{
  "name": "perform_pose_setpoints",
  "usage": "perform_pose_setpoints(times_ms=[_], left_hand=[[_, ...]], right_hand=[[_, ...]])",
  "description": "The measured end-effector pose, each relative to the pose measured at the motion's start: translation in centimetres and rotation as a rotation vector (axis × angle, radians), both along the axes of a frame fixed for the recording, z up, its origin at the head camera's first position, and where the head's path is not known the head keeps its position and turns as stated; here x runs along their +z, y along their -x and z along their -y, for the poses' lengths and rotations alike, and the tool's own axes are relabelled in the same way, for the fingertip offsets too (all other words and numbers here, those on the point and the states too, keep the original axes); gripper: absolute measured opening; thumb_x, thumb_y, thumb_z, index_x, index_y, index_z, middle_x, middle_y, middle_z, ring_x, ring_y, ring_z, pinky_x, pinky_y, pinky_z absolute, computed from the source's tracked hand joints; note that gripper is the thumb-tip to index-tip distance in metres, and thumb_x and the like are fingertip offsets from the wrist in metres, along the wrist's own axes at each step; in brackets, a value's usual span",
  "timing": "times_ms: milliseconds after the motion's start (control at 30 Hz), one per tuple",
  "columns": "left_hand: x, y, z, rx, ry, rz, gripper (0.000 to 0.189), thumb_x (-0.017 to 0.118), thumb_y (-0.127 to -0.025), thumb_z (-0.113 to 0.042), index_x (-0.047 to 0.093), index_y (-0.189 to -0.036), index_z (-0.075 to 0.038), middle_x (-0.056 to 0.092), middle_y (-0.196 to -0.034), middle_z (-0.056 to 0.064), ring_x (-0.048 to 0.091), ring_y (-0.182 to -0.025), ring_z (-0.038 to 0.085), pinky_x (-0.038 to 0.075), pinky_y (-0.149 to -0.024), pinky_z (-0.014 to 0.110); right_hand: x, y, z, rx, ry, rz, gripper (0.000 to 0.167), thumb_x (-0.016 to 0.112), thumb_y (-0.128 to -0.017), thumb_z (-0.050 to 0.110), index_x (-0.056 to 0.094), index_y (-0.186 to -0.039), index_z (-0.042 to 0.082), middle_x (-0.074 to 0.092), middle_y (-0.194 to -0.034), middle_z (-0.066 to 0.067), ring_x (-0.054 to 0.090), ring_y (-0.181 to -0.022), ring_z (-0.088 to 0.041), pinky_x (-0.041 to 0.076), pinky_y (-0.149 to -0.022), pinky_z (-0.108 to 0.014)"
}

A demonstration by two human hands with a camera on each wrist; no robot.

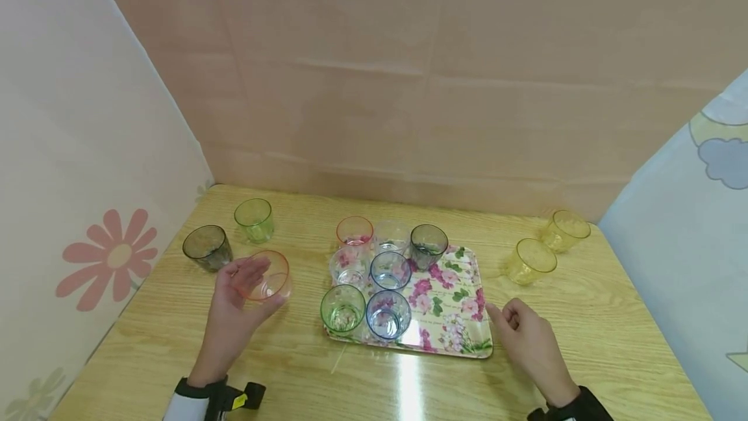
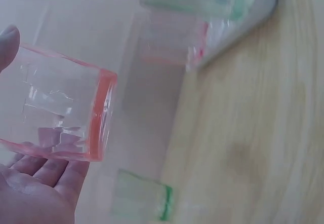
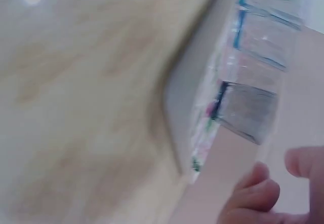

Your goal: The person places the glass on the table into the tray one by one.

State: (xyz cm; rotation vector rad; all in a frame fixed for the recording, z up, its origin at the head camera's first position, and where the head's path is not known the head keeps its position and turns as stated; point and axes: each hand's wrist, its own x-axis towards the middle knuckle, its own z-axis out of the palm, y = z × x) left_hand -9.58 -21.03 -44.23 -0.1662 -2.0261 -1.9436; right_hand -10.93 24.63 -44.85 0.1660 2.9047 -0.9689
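Observation:
My left hand [image 1: 234, 317] grips a clear glass with a pink-orange tint [image 1: 270, 278] between thumb and fingers, left of the tray. In the left wrist view this tinted glass [image 2: 61, 107] has the thumb on one side and fingers on the other. Beside the right edge of the floral tray [image 1: 444, 307], my right hand [image 1: 528, 340] holds nothing, its fingers loosely bent. Standing on the tray's left part are a green glass [image 1: 343, 314], two blue glasses [image 1: 388, 318], two clear glasses [image 1: 349, 271], a red-rimmed glass [image 1: 354, 234] and a dark grey glass [image 1: 428, 251].
Left of the tray, another dark grey glass [image 1: 208, 251] and a green glass [image 1: 255, 223] stand on the wooden table [image 1: 304, 382]. Two yellow glasses [image 1: 530, 264] stand at the right. A brown backdrop [image 1: 374, 115] rises behind the table, with printed side panels.

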Motion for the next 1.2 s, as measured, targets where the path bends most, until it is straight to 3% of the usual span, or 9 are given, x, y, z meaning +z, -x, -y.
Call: perform_pose_setpoints(times_ms=[100, 300, 467, 633, 767, 933, 1033, 1200], left_hand=[[0.5, -0.3, -1.1, -0.053, -0.003, -0.08, 0.071, 0.073, -0.076, 0.025, 0.035, -0.134, 0.009, 0.057, -0.138, 0.011, 0.053, -0.131, 0.013, 0.041, -0.107, 0.02], [1.1, -0.9, -3.4, -0.171, 0.009, -0.199, 0.076, 0.075, -0.073, 0.026, 0.037, -0.137, 0.011, 0.055, -0.141, 0.019, 0.051, -0.133, 0.016, 0.039, -0.109, 0.022], [1.7, -1.9, -5.6, -0.216, 0.04, -0.159, 0.083, 0.082, -0.071, 0.019, 0.042, -0.142, 0.003, 0.047, -0.144, 0.022, 0.048, -0.134, 0.018, 0.041, -0.108, 0.021], [2.2, -2.8, -7.8, -0.216, 0.16, -0.131, 0.089, 0.094, -0.065, 0.001, 0.051, -0.142, -0.01, 0.048, -0.138, 0.013, 0.047, -0.127, 0.017, 0.042, -0.101, 0.023], [2.2, -3.3, -9.5, -0.276, 0.19, -0.163, 0.091, 0.097, -0.063, -0.006, 0.053, -0.143, -0.012, 0.053, -0.135, 0.007, 0.051, -0.122, 0.019, 0.044, -0.099, 0.029], [1.8, -4.0, -11.6, -0.384, 0.169, -0.171, 0.091, 0.096, -0.066, -0.01, 0.052, -0.145, -0.013, 0.054, -0.137, 0.005, 0.054, -0.122, 0.023, 0.05, -0.1, 0.036], [1.5, -4.4, -12.7, -0.432, 0.167, -0.186, 0.092, 0.097, -0.067, -0.014, 0.051, -0.147, -0.015, 0.054, -0.136, 0.004, 0.055, -0.12, 0.022, 0.051, -0.099, 0.037], [1.1, -4.4, -13.8, -0.48, 0.137, -0.262, 0.094, 0.097, -0.065, -0.012, 0.05, -0.147, -0.012, 0.055, -0.132, 0.008, 0.056, -0.116, 0.021, 0.053, -0.093, 0.035]], right_hand=[[0.6, 0.0, 0.5, -0.014, 0.052, -0.132, 0.039, 0.054, -0.105, 0.043, 0.052, -0.088, 0.008, 0.044, -0.065, -0.002, 0.036, -0.05, -0.014, 0.029, -0.05, -0.026], [1.2, -0.5, 2.6, -0.035, 0.216, -0.392, 0.021, 0.058, -0.106, 0.021, 0.057, -0.091, 0.006, 0.054, -0.074, -0.002, 0.045, -0.058, -0.011, 0.035, -0.054, -0.024], [2.0, -0.9, 4.9, 0.052, 0.396, -0.536, 0.008, 0.052, -0.106, 0.004, 0.056, -0.104, -0.003, 0.057, -0.09, -0.006, 0.053, -0.074, -0.011, 0.041, -0.066, -0.021], [2.8, -1.5, 6.8, 0.208, 0.627, -0.603, 0.018, 0.042, -0.105, -0.007, 0.05, -0.121, -0.012, 0.057, -0.113, -0.002, 0.054, -0.098, -0.012, 0.043, -0.081, -0.019], [3.3, -1.9, 8.1, 0.367, 0.772, -0.643, 0.032, 0.032, -0.103, -0.012, 0.044, -0.133, -0.016, 0.054, -0.132, -0.005, 0.052, -0.119, -0.015, 0.042, -0.097, -0.021], [4.0, -2.4, 9.8, 0.533, 0.801, -0.65, 0.046, 0.02, -0.106, -0.002, 0.032, -0.149, -0.012, 0.043, -0.151, -0.019, 0.042, -0.14, -0.023, 0.033, -0.114, -0.026], [4.2, -3.0, 10.6, 0.609, 0.838, -0.567, 0.052, 0.01, -0.109, 0.012, 0.023, -0.156, -0.007, 0.031, -0.159, -0.022, 0.031, -0.148, -0.025, 0.025, -0.119, -0.025], [3.5, -4.2, 11.4, 0.713, 0.928, -0.385, 0.064, 0.0, -0.109, 0.036, 0.005, -0.162, 0.001, 0.015, -0.168, -0.013, 0.018, -0.154, -0.019, 0.017, -0.118, -0.019]])
